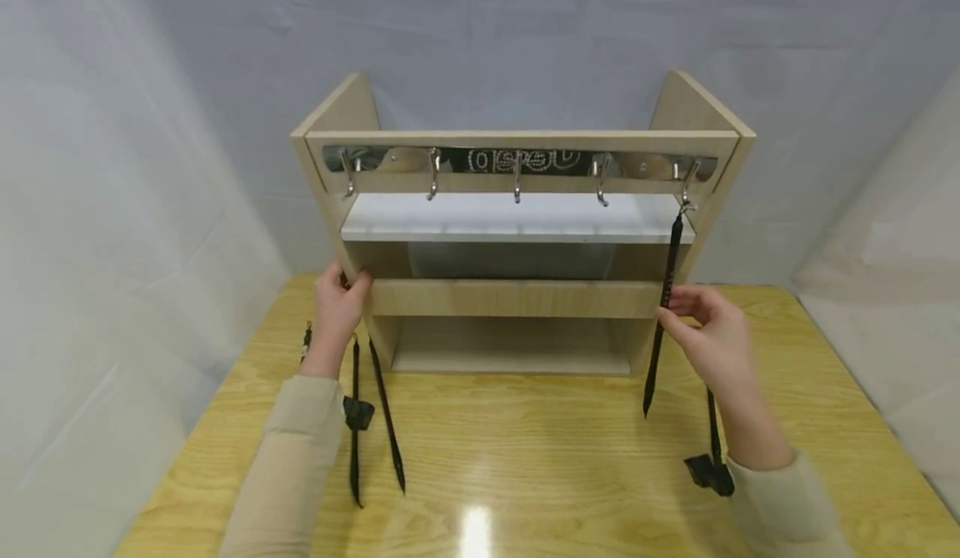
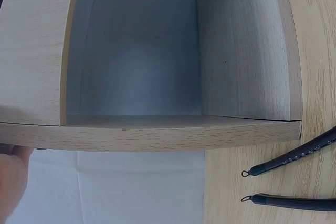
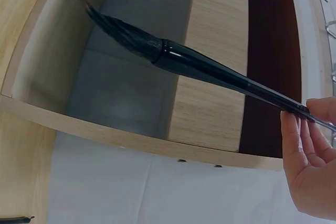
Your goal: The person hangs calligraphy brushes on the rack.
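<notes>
My right hand (image 1: 708,337) pinches the handle of a black calligraphy brush (image 1: 667,279) between thumb and fingers. Tip down, the brush slants at the right end of a wooden shelf (image 1: 517,298), its top loop at the rightmost hook (image 1: 688,181). In the right wrist view its dark bristles (image 3: 126,32) point away from the fingers. With the thumb near the front edge, my left hand (image 1: 337,304) holds the shelf's left side panel (image 1: 330,208); its other fingers are partly hidden. Two more brushes, one slim (image 1: 387,420) and one with a curved tip (image 1: 355,458), lie below that hand.
Several silver hooks line a metal strip (image 1: 465,160) across the shelf's upper front. Another brush (image 1: 713,429) lies by my right forearm, near a small black block (image 1: 708,473). A second black block (image 1: 358,413) is on the left of the wooden table (image 1: 525,458). White cloth hangs behind.
</notes>
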A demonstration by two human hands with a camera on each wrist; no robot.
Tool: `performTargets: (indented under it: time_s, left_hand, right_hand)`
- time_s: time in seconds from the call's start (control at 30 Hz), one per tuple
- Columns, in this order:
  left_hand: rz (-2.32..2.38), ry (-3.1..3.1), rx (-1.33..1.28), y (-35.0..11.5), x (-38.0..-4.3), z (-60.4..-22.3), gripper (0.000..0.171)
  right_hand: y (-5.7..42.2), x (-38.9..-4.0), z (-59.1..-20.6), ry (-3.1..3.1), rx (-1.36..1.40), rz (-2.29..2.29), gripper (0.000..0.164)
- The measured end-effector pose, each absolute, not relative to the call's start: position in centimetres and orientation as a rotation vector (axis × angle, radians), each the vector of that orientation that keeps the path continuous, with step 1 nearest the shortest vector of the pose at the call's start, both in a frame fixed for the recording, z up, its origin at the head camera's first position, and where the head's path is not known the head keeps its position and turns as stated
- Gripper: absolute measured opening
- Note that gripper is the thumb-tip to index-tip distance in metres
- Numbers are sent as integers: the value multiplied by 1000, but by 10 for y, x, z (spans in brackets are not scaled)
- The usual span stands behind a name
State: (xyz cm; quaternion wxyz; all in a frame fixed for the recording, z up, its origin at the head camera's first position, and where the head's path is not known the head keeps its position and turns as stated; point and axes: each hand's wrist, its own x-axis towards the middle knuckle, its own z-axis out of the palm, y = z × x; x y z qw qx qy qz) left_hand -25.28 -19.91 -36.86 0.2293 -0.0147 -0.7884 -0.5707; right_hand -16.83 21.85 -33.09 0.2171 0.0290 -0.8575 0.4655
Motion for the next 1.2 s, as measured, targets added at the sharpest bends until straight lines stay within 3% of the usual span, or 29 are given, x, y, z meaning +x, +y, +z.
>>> performTargets:
  time_s: [1.2]
  left_hand:
    - [-1507, -2136, -69, -198, -252, -369, 25]
  right_hand:
    - [208, -198, -342, -2244, 54, 1436, 21]
